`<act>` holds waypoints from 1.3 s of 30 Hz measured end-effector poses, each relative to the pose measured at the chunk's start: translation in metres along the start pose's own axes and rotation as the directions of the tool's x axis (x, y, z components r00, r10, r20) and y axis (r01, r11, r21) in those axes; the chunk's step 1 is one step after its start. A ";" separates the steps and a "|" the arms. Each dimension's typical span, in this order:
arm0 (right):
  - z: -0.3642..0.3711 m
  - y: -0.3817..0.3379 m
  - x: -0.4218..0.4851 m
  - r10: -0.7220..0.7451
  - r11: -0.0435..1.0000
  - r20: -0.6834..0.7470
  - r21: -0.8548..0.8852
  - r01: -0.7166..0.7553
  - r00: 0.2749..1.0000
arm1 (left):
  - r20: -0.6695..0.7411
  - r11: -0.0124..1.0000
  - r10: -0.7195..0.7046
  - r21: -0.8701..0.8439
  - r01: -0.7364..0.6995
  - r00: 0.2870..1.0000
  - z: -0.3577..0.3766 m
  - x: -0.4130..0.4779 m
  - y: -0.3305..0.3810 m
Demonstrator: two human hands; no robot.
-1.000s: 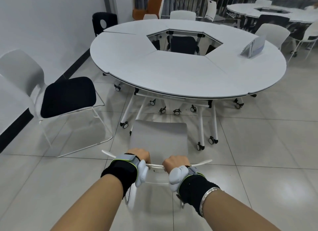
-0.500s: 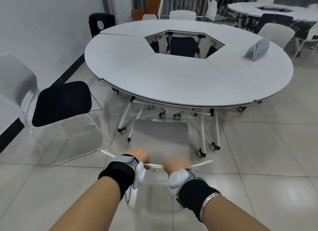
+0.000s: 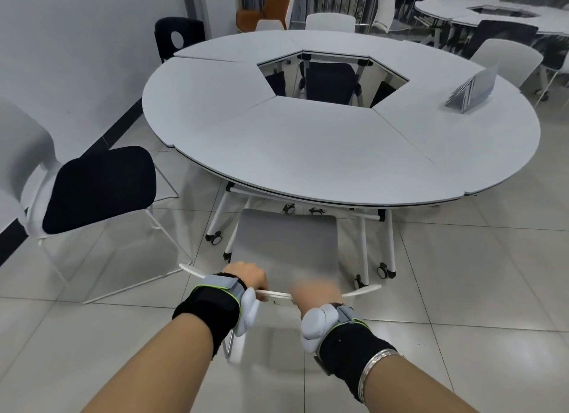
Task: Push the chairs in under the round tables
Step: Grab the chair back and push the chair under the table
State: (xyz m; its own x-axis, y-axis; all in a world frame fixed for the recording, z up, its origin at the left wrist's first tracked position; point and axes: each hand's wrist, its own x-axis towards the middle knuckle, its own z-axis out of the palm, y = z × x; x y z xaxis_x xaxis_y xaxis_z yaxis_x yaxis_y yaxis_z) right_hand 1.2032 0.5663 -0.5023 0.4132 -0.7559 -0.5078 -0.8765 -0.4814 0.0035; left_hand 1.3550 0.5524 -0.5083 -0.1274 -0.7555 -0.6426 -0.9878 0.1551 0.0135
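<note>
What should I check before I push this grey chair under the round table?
1. Left hand grips the backrest top edge: ok.
2. Right hand on the same edge: blurred, grip cannot tell.
3. Grey seat aimed between the white table legs: ok.
4. Gap to the left casters: looks tight, cannot tell.
5. Black-cushioned chair stands apart, left of the path: ok.
6. Round table rim above the seat front: ok.

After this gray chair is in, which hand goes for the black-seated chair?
Left. The black-seated chair stands to the left, apart from the round table, and the left hand grips the gray chair on that side; the right hand grips farther away.
</note>
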 end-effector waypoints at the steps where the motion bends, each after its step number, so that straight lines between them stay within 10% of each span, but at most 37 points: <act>1: -0.002 0.002 0.003 -0.001 1.000 -0.001 0.001 0.001 1.000 | -0.002 1.000 -0.002 0.000 0.002 1.000 -0.002 0.003 0.000; 39: -0.037 0.089 0.098 0.026 0.991 -0.043 -0.129 -0.031 0.999 | -0.067 0.996 0.064 0.061 -0.060 0.996 -0.078 0.112 0.008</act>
State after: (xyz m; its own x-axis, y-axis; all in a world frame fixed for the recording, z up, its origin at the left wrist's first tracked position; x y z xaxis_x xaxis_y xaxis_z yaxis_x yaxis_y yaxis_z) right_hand 1.1753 0.4327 -0.5197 0.4005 -0.7867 -0.4698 -0.8498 -0.5107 0.1307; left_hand 1.3253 0.4192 -0.5204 -0.1961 -0.7852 -0.5874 -0.9711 0.2385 0.0054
